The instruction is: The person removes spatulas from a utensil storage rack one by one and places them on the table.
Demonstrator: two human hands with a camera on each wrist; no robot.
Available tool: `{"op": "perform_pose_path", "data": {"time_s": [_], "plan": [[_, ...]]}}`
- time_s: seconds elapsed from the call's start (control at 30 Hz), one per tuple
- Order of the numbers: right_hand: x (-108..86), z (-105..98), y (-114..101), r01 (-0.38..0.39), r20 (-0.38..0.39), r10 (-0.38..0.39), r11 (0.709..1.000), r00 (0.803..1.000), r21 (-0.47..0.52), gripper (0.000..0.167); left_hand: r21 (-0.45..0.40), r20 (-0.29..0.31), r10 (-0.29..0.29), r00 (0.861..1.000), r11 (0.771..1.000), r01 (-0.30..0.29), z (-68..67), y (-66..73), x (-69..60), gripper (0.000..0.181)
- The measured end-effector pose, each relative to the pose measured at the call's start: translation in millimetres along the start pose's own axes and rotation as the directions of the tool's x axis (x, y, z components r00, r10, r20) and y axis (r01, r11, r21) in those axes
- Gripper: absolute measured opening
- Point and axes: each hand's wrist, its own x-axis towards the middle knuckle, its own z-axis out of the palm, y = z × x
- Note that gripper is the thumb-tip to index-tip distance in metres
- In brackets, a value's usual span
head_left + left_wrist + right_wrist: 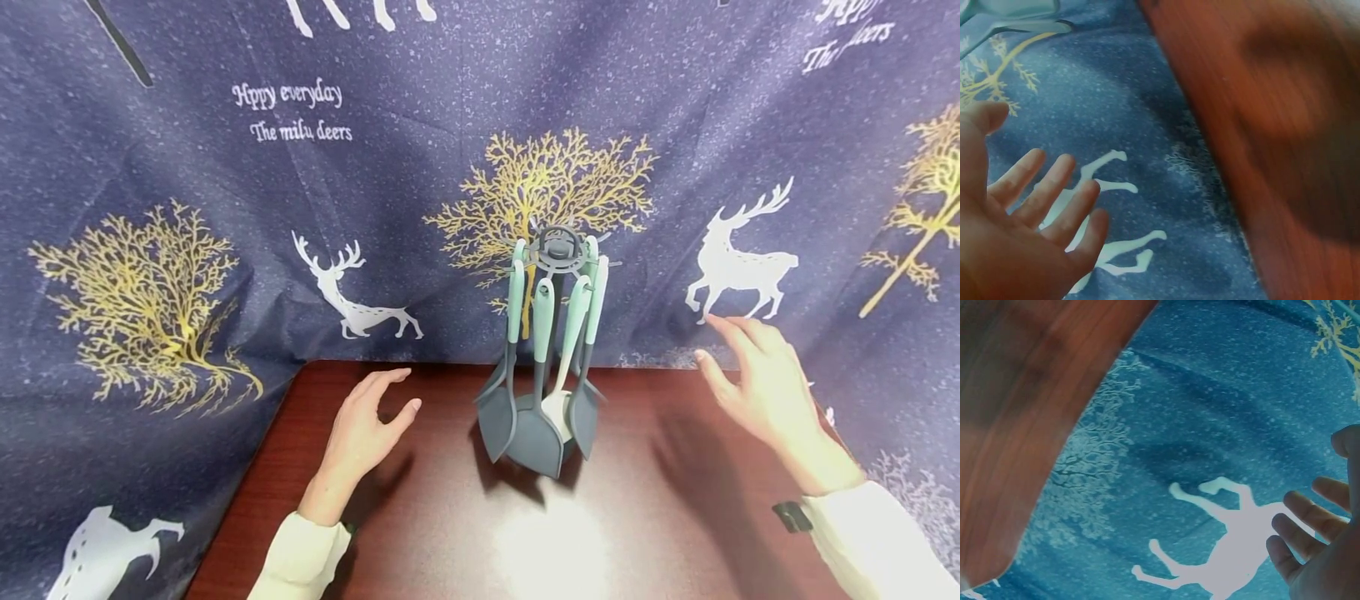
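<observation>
A dark grey rotating utensil stand [558, 250] rises from the table near its back edge. Several kitchen utensils with mint-green handles hang from it, among them a grey turner [536, 437] at the front and a cream-coloured spoon-like tool [557, 410] behind it. To the left of the stand, my left hand [363, 429] hovers over the table, fingers relaxed and thumb apart, holding nothing. My right hand [765, 387] is raised to the right of the stand, fingers loosely extended, also holding nothing. Neither hand touches the utensils. In the left wrist view, pieces of utensils [1016, 25] show at the top corner.
The reddish-brown wooden table [420, 517] carries the stand and reflects a bright glare at its front middle. Directly behind its back edge hangs a dark blue cloth [450, 83] printed with white deer and golden trees. Dark wrist bands show at both cuffs.
</observation>
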Motion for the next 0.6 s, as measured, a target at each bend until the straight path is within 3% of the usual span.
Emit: {"op": "perform_pose_path", "data": {"time_s": [0.6], "plan": [[34.7, -16, -27, 0.054, -0.036, -0.052, 0.997, 0.998, 0.061, 0.046, -0.194, 0.028, 0.055, 0.998, 0.980, -0.049, -6.3, 27.3, 9.1, 0.045]]}}
